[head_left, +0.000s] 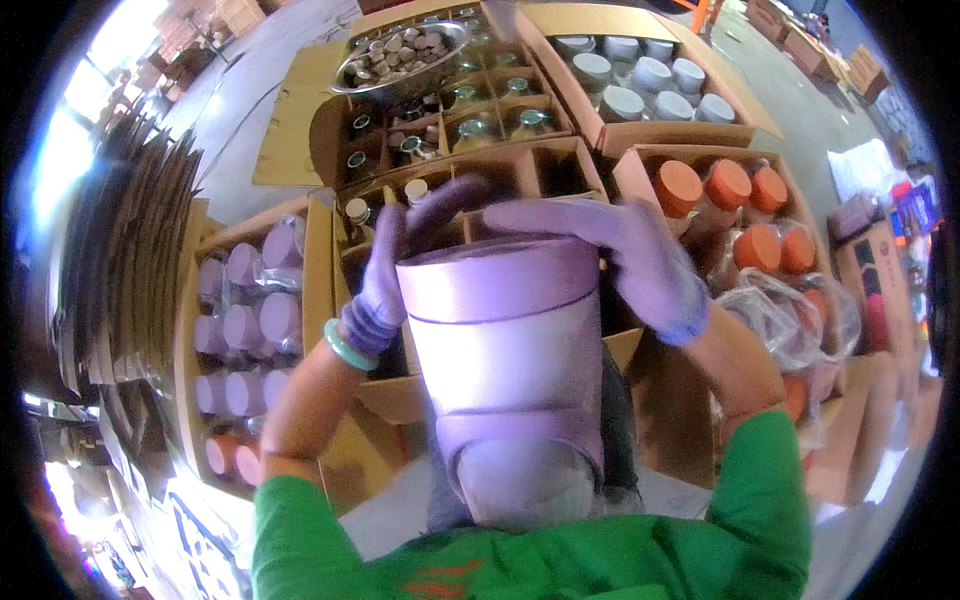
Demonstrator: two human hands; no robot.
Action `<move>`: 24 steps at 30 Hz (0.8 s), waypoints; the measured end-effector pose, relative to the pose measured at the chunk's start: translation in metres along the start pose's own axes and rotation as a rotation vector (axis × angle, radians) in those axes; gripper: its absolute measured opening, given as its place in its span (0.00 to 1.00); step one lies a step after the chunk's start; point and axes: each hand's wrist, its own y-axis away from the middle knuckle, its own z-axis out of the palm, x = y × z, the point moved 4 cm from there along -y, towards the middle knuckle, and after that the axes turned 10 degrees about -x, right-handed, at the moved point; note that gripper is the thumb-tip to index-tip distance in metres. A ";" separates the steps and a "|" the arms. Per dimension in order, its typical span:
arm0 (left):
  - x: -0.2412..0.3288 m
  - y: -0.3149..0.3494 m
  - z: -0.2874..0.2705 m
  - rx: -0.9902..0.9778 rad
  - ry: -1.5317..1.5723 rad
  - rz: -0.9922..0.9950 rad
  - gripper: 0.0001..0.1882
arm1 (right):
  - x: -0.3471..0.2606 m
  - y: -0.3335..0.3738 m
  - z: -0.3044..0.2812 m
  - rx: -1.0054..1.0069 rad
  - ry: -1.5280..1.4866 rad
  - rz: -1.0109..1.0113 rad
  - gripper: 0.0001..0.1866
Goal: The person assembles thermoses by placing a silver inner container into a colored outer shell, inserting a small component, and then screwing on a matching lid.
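Note:
A large purple and white container (pixel 505 360) with a purple band round its upper end stands close in front of my chest, between my two gloved hands. It narrows toward its lower end. My left hand (pixel 395 260), in a purple glove, curves along its upper left side, fingers reaching past the rim. At the upper right, my right hand (pixel 625 245) in a matching glove lays its fingers along the rim. Some fingertips are blurred or hidden. Just beyond the hands is an open divided carton (pixel 560 165) with a few capped bottles in it.
On the left, a carton (pixel 318 260) holds purple-topped containers beside stacked cardboard sheets (pixel 130 250). A metal bowl (pixel 372 92) of caps rests over a carton of glass bottles. Right: cartons with white-topped (pixel 650 75) and orange-topped containers (pixel 728 183), plus clear plastic film (pixel 770 315).

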 end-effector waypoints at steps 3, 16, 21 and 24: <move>0.006 -0.003 -0.008 0.124 -0.096 0.181 0.49 | -0.001 0.001 -0.009 0.138 -0.284 -0.213 0.32; -0.015 -0.011 -0.011 -0.039 -0.064 0.279 0.46 | 0.026 0.003 0.000 0.006 -0.351 0.161 0.42; -0.001 -0.008 -0.015 0.127 -0.211 0.325 0.45 | -0.004 -0.002 -0.012 0.106 -0.062 -0.097 0.43; 0.027 -0.009 0.025 -0.038 -0.047 0.425 0.49 | 0.033 -0.002 -0.017 0.062 -0.220 0.216 0.38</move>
